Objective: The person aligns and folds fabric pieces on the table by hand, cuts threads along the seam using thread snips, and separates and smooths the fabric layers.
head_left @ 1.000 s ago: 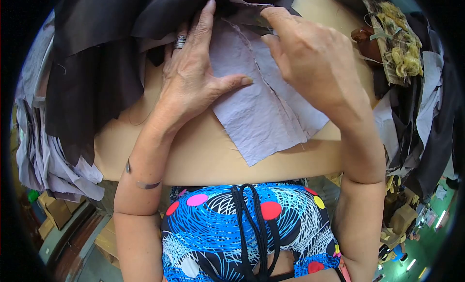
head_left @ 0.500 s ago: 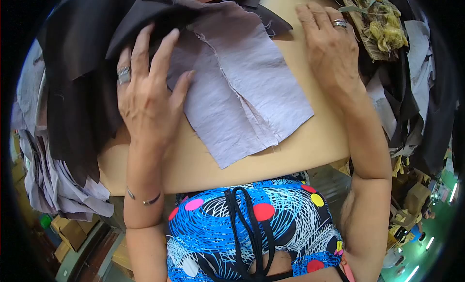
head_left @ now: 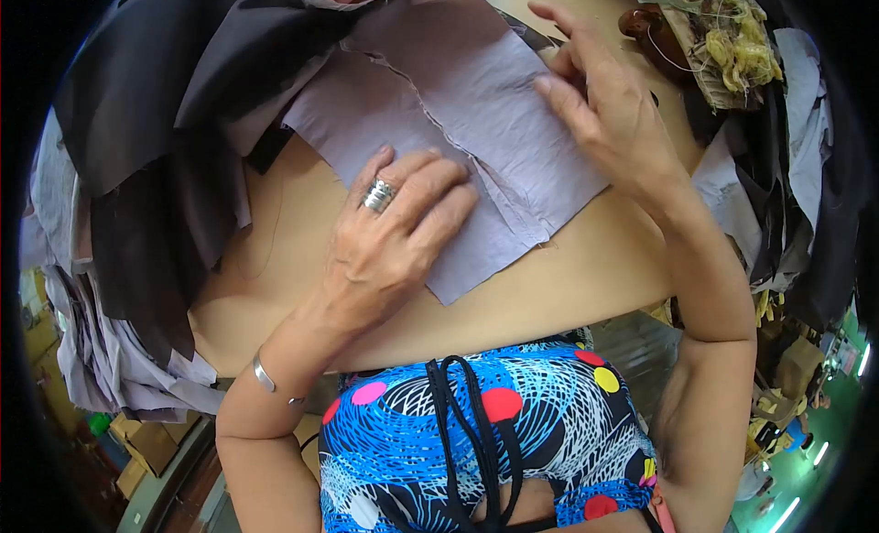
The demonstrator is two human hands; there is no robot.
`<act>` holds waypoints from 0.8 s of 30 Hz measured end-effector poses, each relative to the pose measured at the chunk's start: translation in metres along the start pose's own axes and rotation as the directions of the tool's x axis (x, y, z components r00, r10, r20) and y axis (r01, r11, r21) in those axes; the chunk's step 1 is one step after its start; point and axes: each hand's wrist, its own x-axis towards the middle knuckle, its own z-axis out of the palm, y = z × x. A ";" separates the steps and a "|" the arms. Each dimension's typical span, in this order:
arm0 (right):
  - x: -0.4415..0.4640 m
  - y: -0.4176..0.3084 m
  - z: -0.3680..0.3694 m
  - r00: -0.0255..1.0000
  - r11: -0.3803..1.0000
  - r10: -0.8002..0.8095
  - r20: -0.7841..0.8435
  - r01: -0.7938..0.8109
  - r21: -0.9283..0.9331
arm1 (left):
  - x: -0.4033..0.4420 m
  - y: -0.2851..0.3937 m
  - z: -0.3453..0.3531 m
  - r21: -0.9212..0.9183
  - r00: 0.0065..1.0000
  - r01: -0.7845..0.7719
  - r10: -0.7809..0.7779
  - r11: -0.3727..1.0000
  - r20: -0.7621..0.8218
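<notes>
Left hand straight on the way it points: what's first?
Likely the seam in the grey cloth, just ahead of the left hand; its height over the cloth is unclear.

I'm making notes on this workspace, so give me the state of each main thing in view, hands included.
Lilac cloth: spread out, lightly creased, frayed at its lower edge.
Dark fabric: draped in folds.
Left hand: fingers bent over the cloth, grip unclear.
Right hand: fingers parted, thumb by the cloth's edge.
Tabletop: partly covered.
Yellow stringy bundle: tangled.
Bracelet: worn above the left hand.
</notes>
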 end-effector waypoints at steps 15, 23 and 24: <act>-0.016 0.012 0.012 0.925 0.900 -0.369 -0.088 0.331 -0.284 | 0.007 0.010 -0.007 -0.002 0.974 -0.179 0.177 0.984 0.140; -0.016 0.013 0.013 0.927 0.900 -0.362 -0.099 0.320 -0.295 | 0.006 0.017 -0.004 0.098 0.983 -0.142 0.129 0.985 0.132; -0.016 0.013 0.013 0.940 0.906 -0.333 -0.077 0.296 -0.303 | 0.005 0.017 -0.004 0.112 0.980 -0.165 0.150 0.980 0.134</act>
